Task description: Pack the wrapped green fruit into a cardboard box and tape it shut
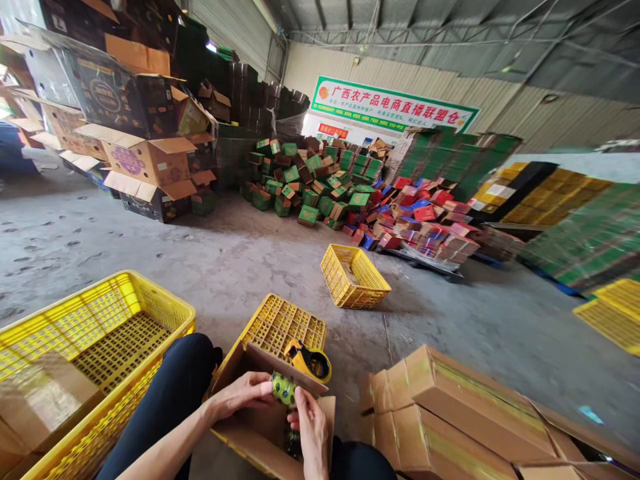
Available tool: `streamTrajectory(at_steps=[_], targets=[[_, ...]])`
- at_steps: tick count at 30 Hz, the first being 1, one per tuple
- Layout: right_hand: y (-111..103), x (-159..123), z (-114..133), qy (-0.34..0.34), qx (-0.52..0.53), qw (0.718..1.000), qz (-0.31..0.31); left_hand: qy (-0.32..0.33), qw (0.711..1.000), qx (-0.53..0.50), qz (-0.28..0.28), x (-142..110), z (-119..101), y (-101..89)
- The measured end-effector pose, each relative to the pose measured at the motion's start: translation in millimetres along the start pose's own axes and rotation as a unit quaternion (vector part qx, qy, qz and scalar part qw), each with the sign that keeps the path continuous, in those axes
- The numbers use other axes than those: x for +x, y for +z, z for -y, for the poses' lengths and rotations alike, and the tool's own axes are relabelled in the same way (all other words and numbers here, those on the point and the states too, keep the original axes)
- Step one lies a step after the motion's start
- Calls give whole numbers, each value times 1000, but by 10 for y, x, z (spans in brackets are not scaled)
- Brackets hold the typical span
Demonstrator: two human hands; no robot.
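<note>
Both my hands hold a small round green fruit (283, 389) in a foam net sleeve, above an open cardboard box (260, 427) on my lap. My left hand (240, 395) pinches it from the left, fingers closed. From below and to the right, my right hand (311, 427) grips it. A yellow tape dispenser (311, 362) rests on an upturned yellow crate (283, 325) just beyond the box. My knee in dark trousers (180, 373) is at the left.
A large yellow plastic crate (100, 320) stands at my left with cardboard in it. Sealed brown cartons (440, 413) are stacked at the right. Another yellow crate (353, 276) lies tilted on the concrete floor ahead. Piles of green, red and brown boxes fill the back.
</note>
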State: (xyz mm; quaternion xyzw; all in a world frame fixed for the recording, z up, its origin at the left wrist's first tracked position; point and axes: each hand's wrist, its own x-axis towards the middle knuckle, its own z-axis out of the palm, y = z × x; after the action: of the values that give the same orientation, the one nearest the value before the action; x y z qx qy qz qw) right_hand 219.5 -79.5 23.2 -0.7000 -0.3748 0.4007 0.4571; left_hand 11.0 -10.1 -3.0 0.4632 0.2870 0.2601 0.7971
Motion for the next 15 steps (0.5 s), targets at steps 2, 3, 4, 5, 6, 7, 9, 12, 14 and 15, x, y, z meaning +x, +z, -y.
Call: streamTrajectory(at_steps=[2, 3, 4, 5, 6, 7, 9, 12, 14, 15], targets=[[-8, -15, 3, 19, -25, 999, -9, 19, 1000, 9, 14, -20, -30, 12], [-4, -25, 3, 26, -33, 999, -10, 28, 1000, 4, 8, -22, -37, 15], [4, -36, 1, 32, -40, 999, -7, 34, 999, -5, 0, -20, -40, 17], [15, -46, -3, 36, -44, 998, -4, 40, 999, -14, -7, -14, -41, 18], [29, -53, -10, 37, -47, 998, -1, 44, 999, -20, -10, -8, -40, 17], [43, -57, -19, 37, -50, 998, 0, 47, 999, -24, -8, -3, -39, 17], [69, -54, -45, 35, -53, 998, 0, 49, 998, -29, 0, 3, -39, 16], [92, -32, -94, 27, -46, 999, -1, 44, 999, -28, -11, 6, -42, 11], [96, -18, -121, 20, -40, 999, 8, 41, 999, -20, -26, 13, -35, 4], [95, -14, -131, 13, -40, 999, 13, 42, 998, -17, -32, 19, -27, -1]])
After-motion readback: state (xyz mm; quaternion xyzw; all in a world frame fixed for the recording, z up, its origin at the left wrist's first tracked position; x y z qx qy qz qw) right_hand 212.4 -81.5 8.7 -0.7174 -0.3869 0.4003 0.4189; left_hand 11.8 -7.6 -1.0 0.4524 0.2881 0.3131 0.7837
